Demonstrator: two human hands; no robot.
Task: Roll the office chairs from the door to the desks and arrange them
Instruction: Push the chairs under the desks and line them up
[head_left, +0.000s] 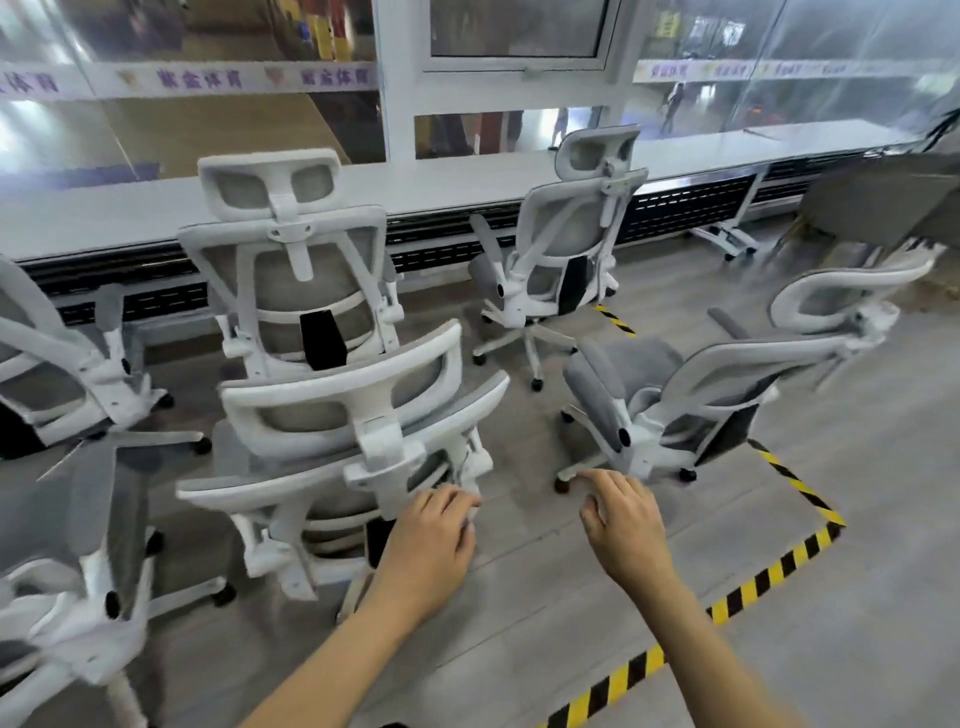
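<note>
Several white-framed office chairs with grey mesh stand before a long white desk (467, 171) under the windows. The nearest chair (343, 415) is right in front of me, its back toward me. My left hand (431, 540) rests on the right edge of that chair's backrest, fingers curled over it. My right hand (623, 519) hovers in the air, fingers apart and empty, just short of a chair on the right (691, 384) that is turned sideways. Another chair (296, 265) stands at the desk behind the nearest one, and a further one (566, 244) is at the desk to its right.
Two more chairs crowd the left, one at the edge (47, 364) and one at the lower left (88, 551). Yellow-black tape (769, 571) marks a rectangle on the grey floor. A dark round table (883, 202) stands at the far right. Black radiator grilles run under the desk.
</note>
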